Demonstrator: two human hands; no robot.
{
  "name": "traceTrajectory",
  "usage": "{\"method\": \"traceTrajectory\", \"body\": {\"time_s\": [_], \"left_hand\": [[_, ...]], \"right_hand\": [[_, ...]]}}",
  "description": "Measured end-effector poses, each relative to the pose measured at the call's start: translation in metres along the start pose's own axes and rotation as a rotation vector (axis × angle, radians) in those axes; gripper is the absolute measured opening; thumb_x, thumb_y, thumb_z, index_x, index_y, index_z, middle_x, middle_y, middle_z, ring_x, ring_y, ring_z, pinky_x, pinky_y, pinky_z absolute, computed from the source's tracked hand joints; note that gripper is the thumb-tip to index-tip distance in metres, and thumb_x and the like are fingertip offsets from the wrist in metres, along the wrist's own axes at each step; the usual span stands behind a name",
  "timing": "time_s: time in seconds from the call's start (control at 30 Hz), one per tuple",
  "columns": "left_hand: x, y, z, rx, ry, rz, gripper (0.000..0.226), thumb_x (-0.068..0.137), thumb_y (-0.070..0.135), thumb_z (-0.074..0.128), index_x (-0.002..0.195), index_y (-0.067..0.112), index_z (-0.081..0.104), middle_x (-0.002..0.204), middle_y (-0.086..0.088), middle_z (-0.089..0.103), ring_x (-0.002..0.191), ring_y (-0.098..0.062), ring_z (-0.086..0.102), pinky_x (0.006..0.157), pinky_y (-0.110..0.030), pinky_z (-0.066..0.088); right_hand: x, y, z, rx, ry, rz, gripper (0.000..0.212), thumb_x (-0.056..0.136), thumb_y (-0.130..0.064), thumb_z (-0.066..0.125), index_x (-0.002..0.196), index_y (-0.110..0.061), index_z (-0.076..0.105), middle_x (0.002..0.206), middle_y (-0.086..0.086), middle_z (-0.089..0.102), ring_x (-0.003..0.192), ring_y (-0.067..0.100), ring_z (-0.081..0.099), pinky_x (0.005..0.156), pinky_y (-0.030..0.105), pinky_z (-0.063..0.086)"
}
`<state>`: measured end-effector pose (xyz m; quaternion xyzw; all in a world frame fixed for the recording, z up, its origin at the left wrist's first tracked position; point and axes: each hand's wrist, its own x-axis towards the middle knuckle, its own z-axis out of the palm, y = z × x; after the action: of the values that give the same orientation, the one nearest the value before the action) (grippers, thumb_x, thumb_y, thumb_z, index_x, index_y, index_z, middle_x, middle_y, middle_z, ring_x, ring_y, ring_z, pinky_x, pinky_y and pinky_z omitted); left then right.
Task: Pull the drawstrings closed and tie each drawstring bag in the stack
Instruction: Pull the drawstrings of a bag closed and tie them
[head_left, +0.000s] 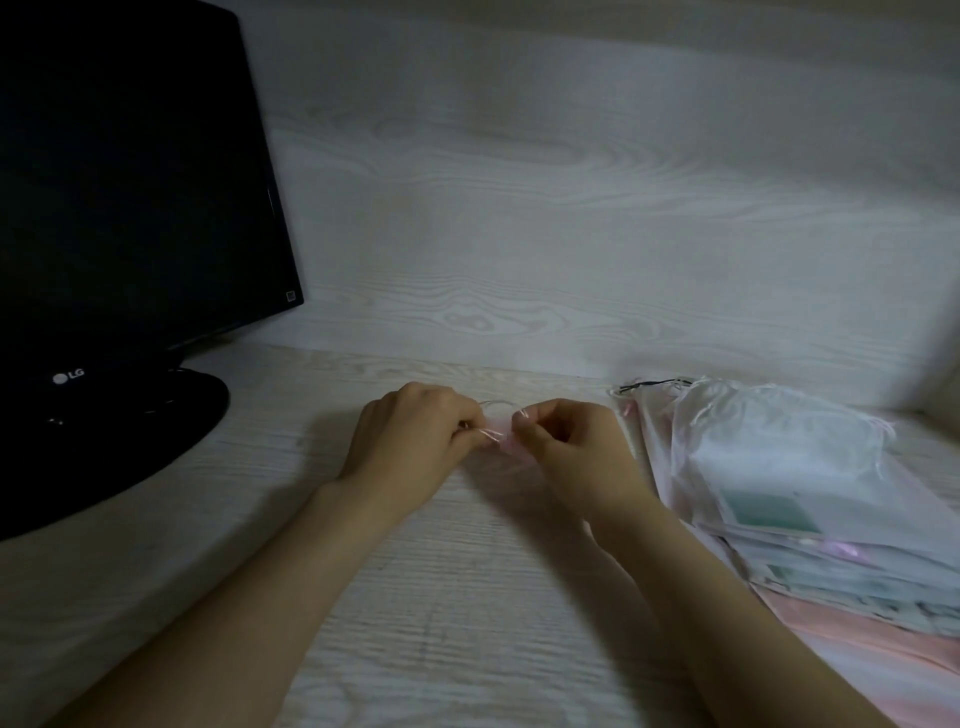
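A small pale pink drawstring bag (500, 432) lies on the wooden desk between my hands, mostly hidden by them. My left hand (410, 436) pinches its thin drawstring on the left side, fingers curled. On the right side my right hand (566, 447) pinches the other end of the string, close to the left hand. A thin loop of string (496, 402) arcs above the bag between the fingertips. A stack of translucent white and pink drawstring bags (789, 488) lies to the right of my right hand.
A black monitor (130, 182) on a round base (156, 426) stands at the left. A pale wood-grain wall (571, 208) rises just behind the desk (441, 597). The stack of bags runs off the right edge of view.
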<state>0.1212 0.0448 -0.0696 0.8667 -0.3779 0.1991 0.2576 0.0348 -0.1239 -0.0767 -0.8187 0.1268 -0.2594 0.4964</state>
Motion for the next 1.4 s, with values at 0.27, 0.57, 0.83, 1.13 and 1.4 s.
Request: {"method": "traceTrajectory", "body": {"time_s": [0.27,0.57,0.83,1.13,1.4], "left_hand": [[0.002,-0.006,-0.003,-0.092,-0.048,-0.077,0.019,0.094,0.055,0.072,0.088,0.037,0.075,0.068,0.015,0.066,0.074,-0.01,0.067,0.07,-0.039,0.058],[0.003,-0.005,-0.001,-0.116,0.164,-0.163,0.013,0.104,0.037,0.062,0.104,0.036,0.075,0.085,0.01,0.075,0.079,-0.018,0.07,0.071,-0.037,0.058],[0.007,0.004,0.003,-0.633,0.203,-0.251,0.028,0.097,0.001,0.067,0.111,0.02,0.082,0.097,0.012,0.08,0.092,0.002,0.075,0.089,-0.024,0.061],[0.007,0.003,0.016,-0.889,0.035,-0.38,0.022,0.089,0.007,0.08,0.106,0.022,0.081,0.101,0.005,0.082,0.097,-0.011,0.078,0.098,-0.043,0.061],[0.001,0.002,0.023,-0.806,-0.171,-0.371,0.047,0.089,0.002,0.077,0.131,0.022,0.069,0.123,0.004,0.073,0.104,-0.01,0.074,0.077,-0.033,0.065]], "right_hand": [[0.004,0.003,-0.002,0.214,0.137,0.103,0.021,0.098,-0.02,0.068,0.081,-0.013,0.075,0.07,-0.002,0.074,0.063,0.005,0.065,0.064,0.027,0.05],[-0.002,-0.017,-0.003,0.375,0.119,-0.059,0.011,0.1,-0.01,0.066,0.09,-0.007,0.07,0.094,0.009,0.079,0.092,0.014,0.075,0.079,0.02,0.057],[-0.007,-0.016,0.003,0.19,-0.013,-0.144,0.02,0.107,-0.028,0.058,0.095,-0.013,0.064,0.097,0.0,0.079,0.098,0.014,0.075,0.085,0.041,0.061],[-0.008,-0.008,0.004,0.087,-0.167,0.074,0.017,0.102,-0.019,0.063,0.093,-0.009,0.073,0.079,0.002,0.079,0.071,0.011,0.075,0.067,0.029,0.056],[0.003,-0.016,-0.005,0.529,-0.018,0.481,0.016,0.098,-0.011,0.055,0.107,-0.006,0.067,0.09,0.013,0.08,0.077,0.026,0.076,0.06,0.031,0.042]]}}
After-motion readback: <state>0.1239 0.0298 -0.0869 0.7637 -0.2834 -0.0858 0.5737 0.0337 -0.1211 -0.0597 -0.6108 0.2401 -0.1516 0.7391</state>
